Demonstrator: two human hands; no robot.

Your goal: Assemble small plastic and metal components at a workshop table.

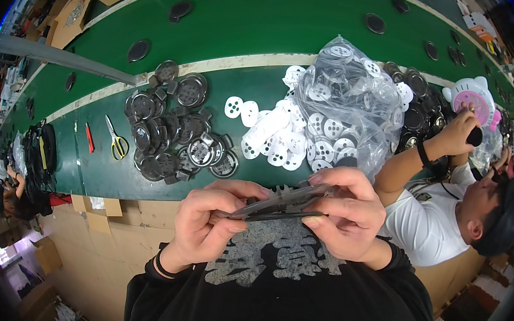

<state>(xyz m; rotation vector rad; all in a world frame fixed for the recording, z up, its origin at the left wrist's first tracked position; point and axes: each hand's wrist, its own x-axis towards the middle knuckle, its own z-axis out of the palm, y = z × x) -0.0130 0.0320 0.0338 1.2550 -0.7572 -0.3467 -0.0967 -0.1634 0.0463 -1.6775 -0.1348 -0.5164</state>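
Note:
Between my two hands, close to my chest, is a dark, flat plastic part (280,203), seen nearly edge-on. It looks like two thin layers with a gap between them, and small teeth stick up from its upper side. My left hand (210,219) pinches its left end, thumb and fingers closed. My right hand (351,213) grips the other end, fingers on the upper and lower edges. Beyond my hands, on the green table, lies a heap of dark round plastic parts (192,130). White oval pieces with holes (279,141) are piled to its right.
A clear plastic bag (354,99) holds more white pieces. Scissors (118,145) and a red-handled tool (89,138) lie at left. Dark round parts (138,51) are spaced along the green belt (297,14). A co-worker (452,212) reaches toward a pink-and-white device (473,95) at right.

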